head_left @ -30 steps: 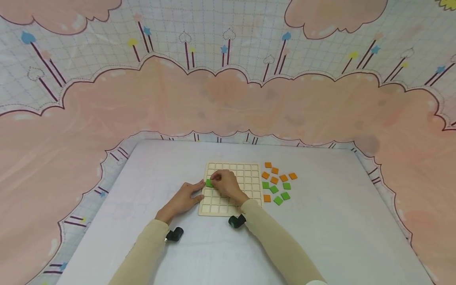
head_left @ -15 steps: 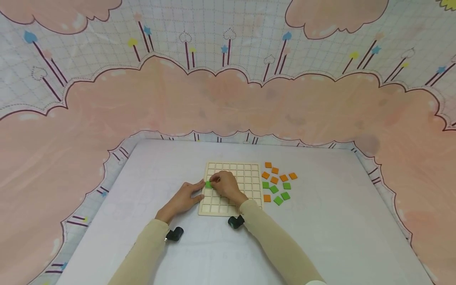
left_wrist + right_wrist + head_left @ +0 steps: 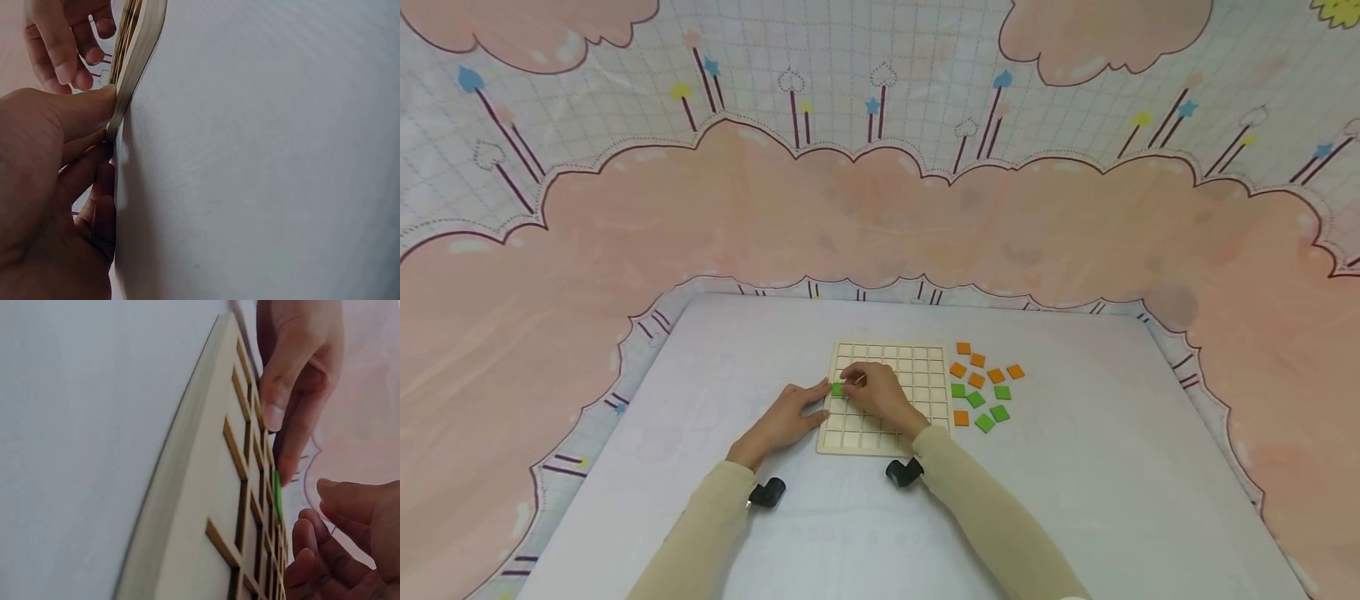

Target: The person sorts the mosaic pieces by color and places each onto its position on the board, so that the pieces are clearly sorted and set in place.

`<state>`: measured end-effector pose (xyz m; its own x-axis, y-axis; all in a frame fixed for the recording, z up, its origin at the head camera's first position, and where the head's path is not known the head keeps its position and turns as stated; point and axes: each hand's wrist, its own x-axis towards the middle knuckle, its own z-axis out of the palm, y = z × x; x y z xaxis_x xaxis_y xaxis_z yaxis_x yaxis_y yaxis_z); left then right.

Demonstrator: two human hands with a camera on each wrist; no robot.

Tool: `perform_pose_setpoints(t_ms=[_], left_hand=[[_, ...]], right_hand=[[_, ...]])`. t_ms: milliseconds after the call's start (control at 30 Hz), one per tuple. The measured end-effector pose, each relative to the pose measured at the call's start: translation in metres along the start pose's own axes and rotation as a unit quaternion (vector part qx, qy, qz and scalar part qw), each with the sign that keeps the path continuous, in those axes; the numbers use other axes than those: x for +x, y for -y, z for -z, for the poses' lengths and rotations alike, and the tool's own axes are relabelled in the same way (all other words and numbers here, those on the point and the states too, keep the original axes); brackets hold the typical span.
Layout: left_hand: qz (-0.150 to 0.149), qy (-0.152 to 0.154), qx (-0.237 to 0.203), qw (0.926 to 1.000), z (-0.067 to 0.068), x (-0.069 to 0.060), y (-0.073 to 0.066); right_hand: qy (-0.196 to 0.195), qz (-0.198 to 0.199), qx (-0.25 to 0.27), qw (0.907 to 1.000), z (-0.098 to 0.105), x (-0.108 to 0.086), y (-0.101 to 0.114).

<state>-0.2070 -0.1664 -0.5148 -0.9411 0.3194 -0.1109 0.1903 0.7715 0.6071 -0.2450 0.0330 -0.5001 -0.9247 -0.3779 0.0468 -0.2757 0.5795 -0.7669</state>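
Observation:
A pale wooden grid board [image 3: 827, 443] lies on the white table. One green square tile [image 3: 838, 389] sits at its left edge, in or on a cell. My left hand [image 3: 784, 418] touches the board's left side with thumb and index finger spread. In the left wrist view its thumb presses the board's rim [image 3: 147, 47]. My right hand [image 3: 877, 392] hovers over the board just right of this tile. In the right wrist view the right hand's thumb and fingers [image 3: 350, 503] are apart and hold nothing, with the green tile [image 3: 278, 497] beyond them.
Several orange tiles [image 3: 995, 376] and green tiles [image 3: 984, 423] lie loose right of the board. Black wrist cameras [image 3: 904, 473] stick out from both wrists above the table. A patterned cloth backdrop [image 3: 880, 217] rises behind the table.
The green tile has come down a little toward the near side at the left edge. My right fingers have parted from it and lifted slightly. My left hand has stayed in place.

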Motion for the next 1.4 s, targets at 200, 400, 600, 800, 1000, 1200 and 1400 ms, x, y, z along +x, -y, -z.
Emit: perform_pose_setpoints(t_ms=[200, 400, 600, 800, 1000, 1200, 1400], left_hand=[[-0.003, -0.003, -0.003, 1.0000, 0.002, -0.001, -0.001], [0.002, 0.001, -0.004, 1.0000, 0.001, 0.000, 0.000], [0.006, -0.003, -0.003, 1.0000, 0.000, 0.001, -0.002], [0.023, -0.005, -0.006, 0.9997, -0.001, 0.001, -0.003], [0.024, -0.009, -0.002, 0.9997, -0.003, 0.000, -0.004], [0.020, -0.012, -0.003, 0.9997, -0.003, 0.000, -0.004], [0.019, -0.012, 0.002, 0.9997, -0.002, 0.000, -0.002]], right_hand=[[-0.006, 0.005, 0.027, 0.9996, 0.005, -0.009, 0.004], [-0.020, 0.010, 0.027, 0.9994, 0.013, -0.022, 0.011], [-0.043, 0.012, 0.028, 0.9986, 0.024, -0.035, 0.010], [-0.067, 0.016, 0.031, 0.9972, 0.035, -0.045, 0.002], [-0.086, 0.010, 0.029, 0.9958, 0.047, -0.053, -0.008], [-0.097, 0.003, 0.035, 0.9947, 0.058, -0.061, -0.017], [-0.112, -0.003, 0.023, 0.9935, 0.066, -0.067, -0.029]])
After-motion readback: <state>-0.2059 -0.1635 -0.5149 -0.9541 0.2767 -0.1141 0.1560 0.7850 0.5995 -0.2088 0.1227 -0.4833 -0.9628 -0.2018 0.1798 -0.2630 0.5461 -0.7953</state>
